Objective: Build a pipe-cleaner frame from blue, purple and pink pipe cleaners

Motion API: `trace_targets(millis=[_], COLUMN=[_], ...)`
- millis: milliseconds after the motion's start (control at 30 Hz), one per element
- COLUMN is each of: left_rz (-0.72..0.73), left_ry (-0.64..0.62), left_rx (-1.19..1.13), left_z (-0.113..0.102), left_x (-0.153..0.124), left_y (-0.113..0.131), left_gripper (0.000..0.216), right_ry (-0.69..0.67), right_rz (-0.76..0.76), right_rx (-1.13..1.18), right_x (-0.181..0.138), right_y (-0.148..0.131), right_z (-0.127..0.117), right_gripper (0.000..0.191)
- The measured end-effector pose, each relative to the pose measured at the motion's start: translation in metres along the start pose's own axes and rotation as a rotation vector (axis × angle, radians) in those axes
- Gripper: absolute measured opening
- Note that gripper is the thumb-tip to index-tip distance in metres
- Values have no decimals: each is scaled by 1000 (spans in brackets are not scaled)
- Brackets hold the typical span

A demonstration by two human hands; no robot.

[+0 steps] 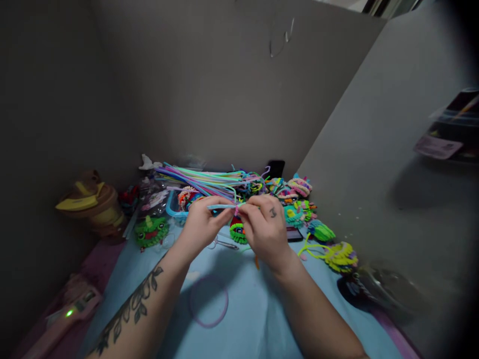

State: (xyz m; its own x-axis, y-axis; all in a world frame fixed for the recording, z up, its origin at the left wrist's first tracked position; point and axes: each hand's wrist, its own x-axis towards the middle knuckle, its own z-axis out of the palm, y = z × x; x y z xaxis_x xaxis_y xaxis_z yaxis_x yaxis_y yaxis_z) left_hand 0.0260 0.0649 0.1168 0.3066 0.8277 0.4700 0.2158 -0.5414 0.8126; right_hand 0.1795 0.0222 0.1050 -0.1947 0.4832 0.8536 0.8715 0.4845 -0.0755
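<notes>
My left hand (202, 224) and my right hand (264, 227) meet above a light blue table (239, 319), both pinched on a thin light blue pipe cleaner (223, 206) held level between them. A small pink bit shows at the pinch of my right fingers. Just below the hands lie a green and red pipe-cleaner coil (238, 232) and a pair of metal scissors (224, 244). Behind the hands a bundle of long coloured pipe cleaners (209, 178) lies across the table.
Finished pipe-cleaner shapes crowd the back right (297, 199), with a yellow-green one (340, 256) nearer. A green frog shape (151, 230) and a brown and yellow container (92, 202) stand left. A purple ring (208, 301) lies in front. Grey partition walls enclose the table.
</notes>
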Motion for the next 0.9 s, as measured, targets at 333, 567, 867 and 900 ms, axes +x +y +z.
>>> trace_targets(millis=[333, 567, 867, 900], left_rz=[-29, 18, -153, -193], left_ry=[4, 67, -75, -132], left_rx=[-37, 40, -198, -235], left_z=[3, 7, 4, 4], left_x=[2, -2, 3, 3], left_y=[-5, -6, -12, -14], left_gripper=[12, 14, 22, 25], right_ry=[24, 46, 141, 157], right_rz=[7, 119, 343, 430], right_rx=[22, 249, 377, 411], right_x=[-6, -3, 6, 6], right_y=[5, 2, 18, 24], right_z=[11, 14, -7, -10], right_gripper=[20, 18, 15, 15])
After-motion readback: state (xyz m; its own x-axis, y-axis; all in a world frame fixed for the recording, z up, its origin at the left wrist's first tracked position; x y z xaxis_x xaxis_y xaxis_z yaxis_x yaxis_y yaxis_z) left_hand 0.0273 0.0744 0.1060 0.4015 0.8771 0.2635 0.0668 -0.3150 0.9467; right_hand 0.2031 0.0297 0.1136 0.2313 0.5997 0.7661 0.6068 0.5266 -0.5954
